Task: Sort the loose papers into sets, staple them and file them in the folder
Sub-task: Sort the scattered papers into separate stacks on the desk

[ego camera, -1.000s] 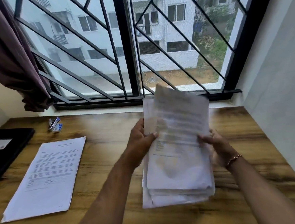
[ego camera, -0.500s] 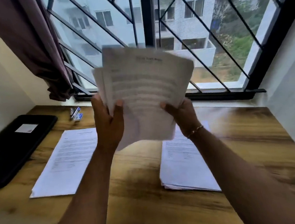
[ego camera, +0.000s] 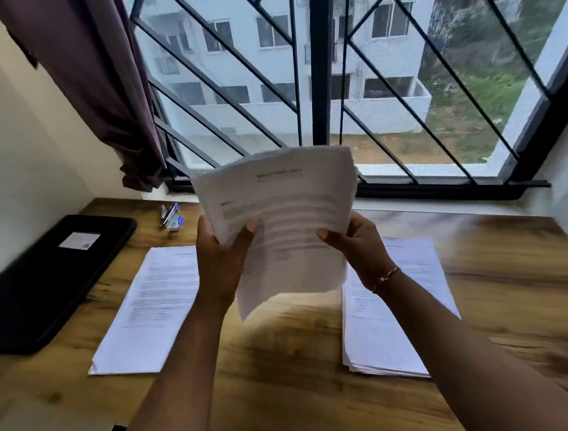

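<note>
A sheaf of printed papers (ego camera: 286,215) is held up in the air over the wooden table (ego camera: 505,286). My left hand (ego camera: 221,254) grips its left edge, thumb on the front sheet. My right hand (ego camera: 356,243) grips its right edge in the same way. A thicker stack of papers (ego camera: 409,314) lies on the table to the right, partly hidden by my right forearm. A thin set of papers (ego camera: 150,311) lies flat to the left. The black folder (ego camera: 43,278) rests closed at the far left. A small stapler (ego camera: 170,215) sits near the window sill.
A barred window (ego camera: 319,76) runs along the table's far edge, with a dark curtain (ego camera: 95,77) hanging at its left. Walls close in the table on the left and the right. Bare wood shows between the two paper piles and along the near edge.
Both hands lifted a sheaf off the stack on the table and raised it upright. Since half a second ago the sheaf has come a little lower and squarer to me.
</note>
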